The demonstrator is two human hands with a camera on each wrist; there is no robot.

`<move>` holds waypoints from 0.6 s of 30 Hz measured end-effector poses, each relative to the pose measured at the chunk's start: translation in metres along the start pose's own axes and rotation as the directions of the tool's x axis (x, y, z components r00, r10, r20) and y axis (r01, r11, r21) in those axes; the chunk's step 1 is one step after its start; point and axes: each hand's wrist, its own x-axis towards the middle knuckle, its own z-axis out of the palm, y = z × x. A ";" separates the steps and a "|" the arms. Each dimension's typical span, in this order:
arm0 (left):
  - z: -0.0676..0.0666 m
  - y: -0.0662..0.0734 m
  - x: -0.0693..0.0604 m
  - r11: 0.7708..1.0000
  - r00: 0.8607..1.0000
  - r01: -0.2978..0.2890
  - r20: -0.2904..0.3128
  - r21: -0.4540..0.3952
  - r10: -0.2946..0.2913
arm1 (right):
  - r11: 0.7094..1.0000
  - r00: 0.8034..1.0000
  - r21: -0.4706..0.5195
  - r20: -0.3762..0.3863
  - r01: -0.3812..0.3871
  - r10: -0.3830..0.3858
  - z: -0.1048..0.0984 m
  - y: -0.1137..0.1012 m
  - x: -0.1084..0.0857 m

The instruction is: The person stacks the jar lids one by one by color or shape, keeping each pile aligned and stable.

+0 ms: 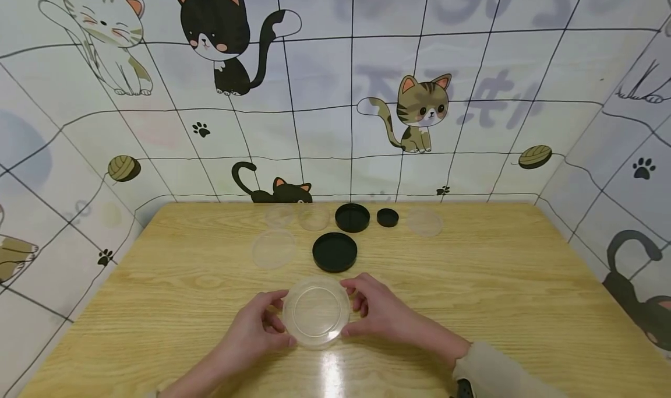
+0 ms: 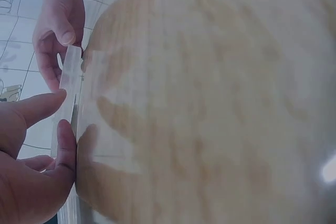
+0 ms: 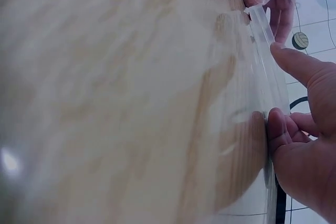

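A clear, round, shallow plastic dish lies low over the near middle of the table, with a raised ring showing in its face. My left hand grips its left edge between thumb and fingers. From the opposite side my right hand holds the rim the same way. In the left wrist view the dish's low wall appears edge-on between both hands. The right wrist view also shows that clear wall between thumb and fingertips. Whether its underside touches the wood cannot be made out.
Beyond the hands sits a large black round lid, with a medium black lid and a small black one behind. Several clear discs lie around them, including one at left and one at right. A cat-print cloth surrounds the wooden table.
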 end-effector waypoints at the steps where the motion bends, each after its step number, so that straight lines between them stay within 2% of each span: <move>1: -0.001 0.000 0.000 1.000 1.000 0.003 0.003 0.002 -0.003 | 1.000 1.000 -0.005 0.002 -0.003 0.003 0.000 0.000 0.000; 9: -0.001 -0.004 0.005 1.000 1.000 0.028 0.005 0.011 -0.028 | 0.998 0.999 -0.051 0.036 -0.035 0.036 0.001 -0.003 0.003; 18: -0.003 -0.004 0.005 0.999 0.998 0.051 0.021 0.005 -0.051 | 0.998 0.999 -0.066 0.046 -0.022 0.025 0.001 -0.001 0.004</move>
